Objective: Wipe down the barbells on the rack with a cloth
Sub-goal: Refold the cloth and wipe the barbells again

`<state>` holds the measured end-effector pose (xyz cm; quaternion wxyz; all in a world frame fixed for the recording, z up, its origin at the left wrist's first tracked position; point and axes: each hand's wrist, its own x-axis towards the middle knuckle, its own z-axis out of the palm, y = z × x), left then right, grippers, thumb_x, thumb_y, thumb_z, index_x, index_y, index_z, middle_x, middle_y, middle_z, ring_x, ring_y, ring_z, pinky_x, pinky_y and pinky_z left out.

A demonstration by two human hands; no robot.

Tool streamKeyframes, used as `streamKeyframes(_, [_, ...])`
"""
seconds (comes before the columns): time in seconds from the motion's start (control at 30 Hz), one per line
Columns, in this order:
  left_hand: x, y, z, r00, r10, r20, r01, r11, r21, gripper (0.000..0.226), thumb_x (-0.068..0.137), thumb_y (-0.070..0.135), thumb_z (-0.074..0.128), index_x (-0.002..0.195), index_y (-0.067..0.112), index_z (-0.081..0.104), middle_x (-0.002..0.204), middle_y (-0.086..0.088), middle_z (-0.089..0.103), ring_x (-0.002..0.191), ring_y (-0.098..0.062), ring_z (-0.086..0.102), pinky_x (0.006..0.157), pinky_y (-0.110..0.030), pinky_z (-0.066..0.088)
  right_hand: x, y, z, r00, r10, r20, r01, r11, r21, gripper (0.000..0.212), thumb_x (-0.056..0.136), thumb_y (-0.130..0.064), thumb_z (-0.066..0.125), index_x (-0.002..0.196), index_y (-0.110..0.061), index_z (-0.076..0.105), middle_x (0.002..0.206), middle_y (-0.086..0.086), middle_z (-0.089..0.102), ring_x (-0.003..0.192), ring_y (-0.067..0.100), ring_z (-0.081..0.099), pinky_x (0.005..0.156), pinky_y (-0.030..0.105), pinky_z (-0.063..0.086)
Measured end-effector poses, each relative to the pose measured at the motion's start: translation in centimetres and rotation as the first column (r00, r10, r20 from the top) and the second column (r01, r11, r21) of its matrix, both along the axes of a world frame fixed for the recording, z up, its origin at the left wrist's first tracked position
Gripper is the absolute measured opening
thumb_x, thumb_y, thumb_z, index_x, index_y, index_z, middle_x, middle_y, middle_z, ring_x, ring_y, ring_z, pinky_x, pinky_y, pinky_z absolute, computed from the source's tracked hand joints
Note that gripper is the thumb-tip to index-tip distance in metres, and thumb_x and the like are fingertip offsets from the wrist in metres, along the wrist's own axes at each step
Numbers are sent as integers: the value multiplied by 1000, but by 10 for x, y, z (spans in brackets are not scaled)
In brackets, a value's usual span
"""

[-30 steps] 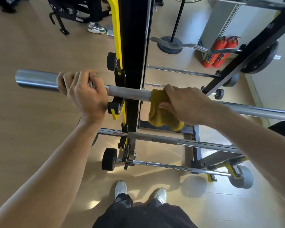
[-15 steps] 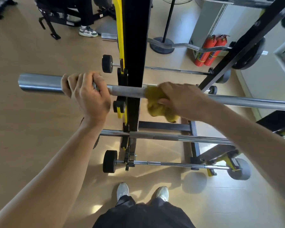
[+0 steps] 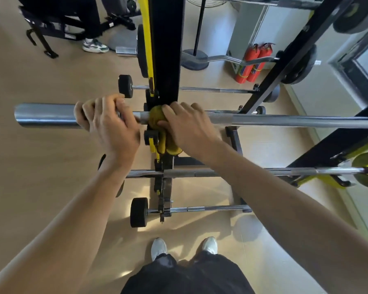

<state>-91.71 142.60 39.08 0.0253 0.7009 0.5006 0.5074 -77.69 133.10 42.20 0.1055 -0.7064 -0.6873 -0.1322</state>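
Observation:
A long steel barbell (image 3: 285,120) lies across the black and yellow rack (image 3: 166,60) at chest height. My left hand (image 3: 108,124) grips the bar where its thick sleeve (image 3: 45,115) meets the shaft. My right hand (image 3: 187,128) holds a yellow cloth (image 3: 157,128) wrapped round the shaft, right beside the rack upright and close to my left hand. Part of the cloth hangs below the bar. Lower bars (image 3: 200,172) rest on the same rack.
Small black-ended bars (image 3: 138,212) sit low on the rack above my shoes (image 3: 158,247). Two red fire extinguishers (image 3: 251,64) stand at the back wall near a curl bar (image 3: 225,59). Another person's shoe (image 3: 95,46) and a bench frame are at the top left.
My right hand has slid the cloth leftward along the bar, from right of the upright to right beside my left hand. My left hand has kept its grip.

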Motion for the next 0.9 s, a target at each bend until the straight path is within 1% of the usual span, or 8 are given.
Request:
streamKeyframes(0.17, [-6,-10,25,994,-113,9,111,952,-284,28,96,25,40,106,8,60,102,-11,60,106,-25,46,113,-49,25,21,-36,-19,996,76,-41,-74,996,40,67,89,-11,63,150,-13,35,147,7,45,132,29,42,113,44,31])
streamKeyframes(0.27, [13,-43,44,954,-232,188,241,970,-23,23,85,5,53,106,-4,55,101,-20,54,97,-28,45,96,-42,37,41,-63,-31,979,129,-158,-101,980,174,58,89,-1,66,143,-11,49,149,9,46,142,29,35,114,48,33])
streamKeyframes(0.33, [39,-73,52,887,-425,180,390,899,198,15,84,-3,54,98,-8,55,95,-21,55,91,-28,49,86,-38,40,54,-84,-33,941,187,-280,-123,965,232,44,90,-5,68,133,-7,59,143,11,52,141,27,38,112,47,37])
streamKeyframes(0.4, [74,-97,56,794,-599,103,574,795,198,9,89,-4,50,95,-8,56,91,-20,56,85,-28,52,77,-37,45,67,-111,-32,886,215,-410,-108,958,267,33,98,-21,58,125,-4,62,131,12,60,130,24,50,103,41,47])
streamKeyframes(0.53, [158,-141,54,710,-705,-9,703,709,-52,13,91,7,49,100,4,57,96,-10,59,89,-21,57,79,-35,51,111,-171,-23,604,46,-796,211,953,215,19,102,-22,47,113,-21,62,103,-3,65,93,8,61,80,27,57])
streamKeyframes(0.63, [229,-170,50,673,-733,-99,722,680,-130,14,91,9,52,104,7,58,100,-8,60,94,-21,58,86,-35,51,165,-214,-16,369,-65,-927,455,882,119,18,101,-18,52,97,-35,58,85,-11,64,81,11,62,74,30,58])
streamKeyframes(0.73, [296,-200,54,657,-741,-140,707,669,-229,18,92,16,56,109,10,57,103,-5,60,95,-19,56,85,-35,51,227,-261,-1,382,-72,-921,542,825,161,18,101,-16,53,90,-30,57,73,-16,60,70,13,60,64,31,57])
streamKeyframes(0.9, [387,-234,56,616,-730,-295,579,674,-458,24,99,33,41,103,15,57,90,-3,62,81,-22,59,77,-38,52,335,-325,43,556,-6,-831,595,701,393,31,104,-10,42,79,-26,46,62,-22,47,56,-4,43,54,8,34])
